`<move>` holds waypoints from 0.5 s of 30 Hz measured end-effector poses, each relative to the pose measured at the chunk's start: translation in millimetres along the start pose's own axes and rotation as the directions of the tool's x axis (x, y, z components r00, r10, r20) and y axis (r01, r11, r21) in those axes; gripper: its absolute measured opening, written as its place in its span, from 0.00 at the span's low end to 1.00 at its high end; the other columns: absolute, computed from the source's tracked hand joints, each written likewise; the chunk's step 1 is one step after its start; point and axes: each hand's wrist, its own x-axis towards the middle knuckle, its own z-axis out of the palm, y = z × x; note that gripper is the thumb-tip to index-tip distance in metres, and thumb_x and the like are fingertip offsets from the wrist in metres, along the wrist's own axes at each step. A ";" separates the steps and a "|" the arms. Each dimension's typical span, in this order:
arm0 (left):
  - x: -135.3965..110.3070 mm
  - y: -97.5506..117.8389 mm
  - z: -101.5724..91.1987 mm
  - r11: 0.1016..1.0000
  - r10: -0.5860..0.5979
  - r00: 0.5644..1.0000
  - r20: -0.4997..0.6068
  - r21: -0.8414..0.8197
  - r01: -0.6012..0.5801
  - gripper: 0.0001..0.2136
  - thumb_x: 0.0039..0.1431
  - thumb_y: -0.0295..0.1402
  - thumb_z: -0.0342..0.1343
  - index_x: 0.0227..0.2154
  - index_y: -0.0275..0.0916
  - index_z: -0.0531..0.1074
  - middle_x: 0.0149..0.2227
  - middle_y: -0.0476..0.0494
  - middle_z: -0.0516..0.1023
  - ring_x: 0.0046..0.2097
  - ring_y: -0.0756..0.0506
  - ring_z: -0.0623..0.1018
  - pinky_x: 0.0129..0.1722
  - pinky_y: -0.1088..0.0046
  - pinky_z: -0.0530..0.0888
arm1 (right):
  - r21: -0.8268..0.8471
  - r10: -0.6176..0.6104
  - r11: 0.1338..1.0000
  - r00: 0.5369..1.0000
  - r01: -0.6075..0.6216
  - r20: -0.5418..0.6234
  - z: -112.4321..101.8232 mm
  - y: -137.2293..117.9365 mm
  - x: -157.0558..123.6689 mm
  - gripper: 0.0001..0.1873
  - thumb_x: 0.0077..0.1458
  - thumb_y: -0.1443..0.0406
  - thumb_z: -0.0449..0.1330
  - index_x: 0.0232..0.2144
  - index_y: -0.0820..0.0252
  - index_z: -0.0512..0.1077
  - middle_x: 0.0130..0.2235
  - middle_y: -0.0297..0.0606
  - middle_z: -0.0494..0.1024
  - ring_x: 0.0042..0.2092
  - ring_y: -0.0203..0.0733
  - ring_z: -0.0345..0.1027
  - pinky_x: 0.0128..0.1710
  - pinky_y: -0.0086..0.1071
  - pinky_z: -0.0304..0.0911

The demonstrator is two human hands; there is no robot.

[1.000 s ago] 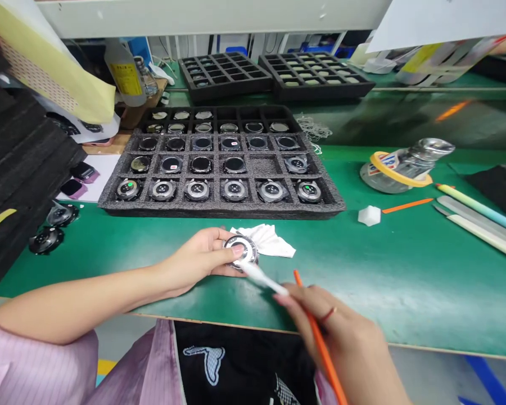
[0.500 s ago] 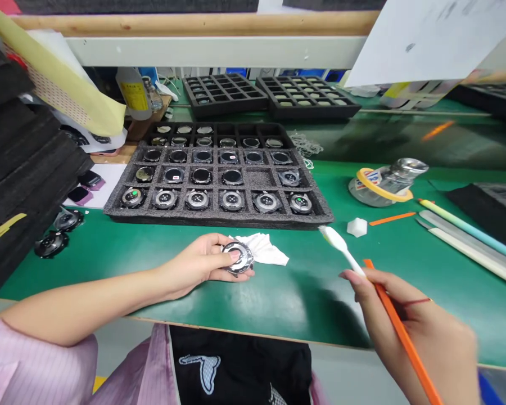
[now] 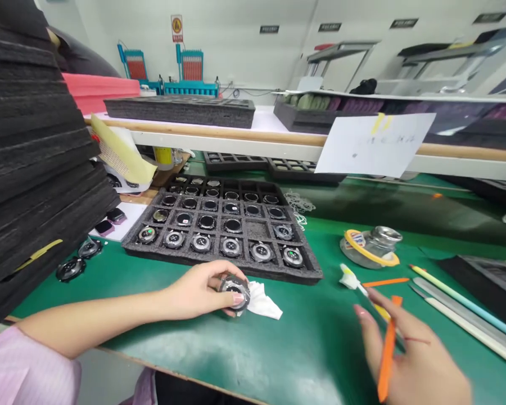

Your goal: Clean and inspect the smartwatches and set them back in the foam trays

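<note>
My left hand [image 3: 206, 289] grips a round watch case [image 3: 235, 293] just above the green table, thumb across the face turned toward me. Beside it, partly behind the case, lies a crumpled white wipe [image 3: 265, 302]. At the right, my right hand [image 3: 405, 349] has its fingers around a toothbrush [image 3: 360, 287], bristle end pointing away and left. An orange flat stick [image 3: 388, 351] also sits in that hand, crossing the brush. Beyond my left hand is a black foam tray [image 3: 257, 228] with watch cases in most of its compartments.
A glass bottle [image 3: 369, 247] with a yellow ring stands right of the tray. Another orange strip [image 3: 385, 281], a pencil [image 3: 455, 292] and long pale tools lie farther right. Stacked foam trays [image 3: 37, 140] rise at the left. A shelf edge with a hanging paper [image 3: 375, 145] crosses the back.
My view has tipped upward, bringing the shelf and back wall in. The watch case has turned in my left hand. In my right hand, the toothbrush and orange stick have shifted angle.
</note>
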 end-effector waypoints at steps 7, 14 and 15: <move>81.6 50.4 -21.1 0.606 0.479 0.877 -0.048 0.740 -0.291 0.11 0.56 0.30 0.66 0.43 0.39 0.80 0.44 0.43 0.83 0.49 0.42 0.80 0.54 0.65 0.74 | 0.472 -0.290 0.851 0.955 0.228 0.061 13.8 -51.9 -26.3 0.11 0.66 0.59 0.58 0.47 0.53 0.77 0.43 0.39 0.85 0.45 0.45 0.82 0.45 0.34 0.77; 151.9 34.6 -26.2 0.662 0.367 0.923 -0.114 0.729 -0.173 0.19 0.63 0.35 0.61 0.54 0.33 0.74 0.34 0.42 0.83 0.33 0.44 0.83 0.36 0.70 0.77 | 0.562 -0.282 0.819 0.934 0.116 0.218 13.0 -31.1 -22.6 0.11 0.65 0.62 0.60 0.46 0.53 0.80 0.44 0.41 0.85 0.47 0.47 0.81 0.45 0.33 0.78; 154.1 33.8 -28.1 0.661 0.346 0.934 -0.089 0.730 -0.175 0.19 0.65 0.36 0.59 0.55 0.33 0.74 0.33 0.44 0.82 0.31 0.44 0.83 0.35 0.71 0.77 | 0.568 -0.287 0.814 0.935 0.123 0.210 13.7 -31.6 -22.8 0.11 0.64 0.62 0.60 0.46 0.52 0.80 0.43 0.41 0.85 0.46 0.47 0.82 0.45 0.33 0.78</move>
